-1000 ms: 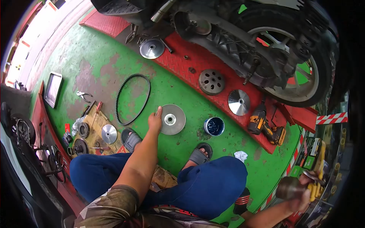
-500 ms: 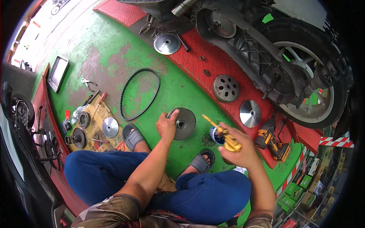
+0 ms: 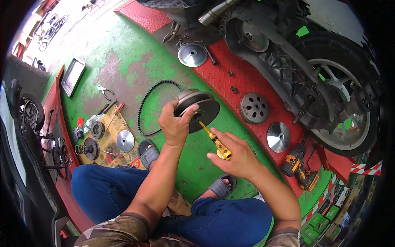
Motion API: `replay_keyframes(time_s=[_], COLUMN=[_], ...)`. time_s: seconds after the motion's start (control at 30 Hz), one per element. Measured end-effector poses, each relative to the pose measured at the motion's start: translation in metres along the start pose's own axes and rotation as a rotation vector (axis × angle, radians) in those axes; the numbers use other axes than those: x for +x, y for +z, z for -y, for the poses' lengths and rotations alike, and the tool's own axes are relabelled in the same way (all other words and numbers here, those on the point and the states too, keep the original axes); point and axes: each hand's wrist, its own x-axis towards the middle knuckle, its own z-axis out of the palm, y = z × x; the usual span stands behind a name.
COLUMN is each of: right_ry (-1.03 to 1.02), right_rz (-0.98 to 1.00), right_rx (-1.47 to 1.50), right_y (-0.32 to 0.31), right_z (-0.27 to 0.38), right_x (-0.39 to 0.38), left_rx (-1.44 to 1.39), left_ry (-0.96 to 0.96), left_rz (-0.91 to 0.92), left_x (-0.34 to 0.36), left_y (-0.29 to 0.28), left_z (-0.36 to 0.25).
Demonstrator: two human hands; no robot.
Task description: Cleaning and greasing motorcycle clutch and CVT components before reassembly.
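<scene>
My left hand (image 3: 177, 123) grips a dark metal scooter drive pulley (image 3: 210, 109), fingers round its rim and thumb across its face, lifted above the green floor. The pulley is tilted, so its groove and hub show. My right hand (image 3: 238, 154) holds a yellow hand tool (image 3: 220, 146) with a thin straight shaft; its exact kind is unclear. The shaft's tip is at the pulley's hub, though I cannot tell whether it goes inside. Behind the pulley, a toothed black drive belt (image 3: 140, 111) lies on the floor, partly covered.
On the red ramp are a clutch bell (image 3: 254, 108), shiny pulley discs (image 3: 279, 137) and a cordless impact driver (image 3: 295, 164). A scooter (image 3: 284, 66) stands above them. Left, cardboard (image 3: 111, 140) bears springs and parts, near pliers (image 3: 105, 91) and a metal tray (image 3: 74, 77).
My left hand has raised and tilted the pulley. The yellow tool in my right hand has moved left to the pulley's hub. The whole view has shifted slightly.
</scene>
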Motion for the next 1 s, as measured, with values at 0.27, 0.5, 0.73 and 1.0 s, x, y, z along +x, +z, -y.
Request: replay_keyframes(time_s=[0.27,0.5,0.73,1.0], right_ry=[-0.072,-0.077,0.076,0.22], right_rz=[-0.101,-0.121,-0.067,-0.018], right_rx=[0.02,-0.01,0.182,0.43], right_y=[-0.022,-0.034,-0.052,-0.065], right_z=[0.052,0.086,0.095,0.109], right_x=[0.022,0.02,0.018,0.017], left_rx=[-0.192,-0.281,-0.35,-0.596], left_ry=[0.089,0.204,0.205,0.123], left_rz=[-0.105,-0.147,-0.137,-0.111], left_x=[0.029,0.031,0.034,0.036], left_y=[-0.038,-0.049,-0.054,-0.057], left_z=[-0.04,-0.048,-0.059,-0.071])
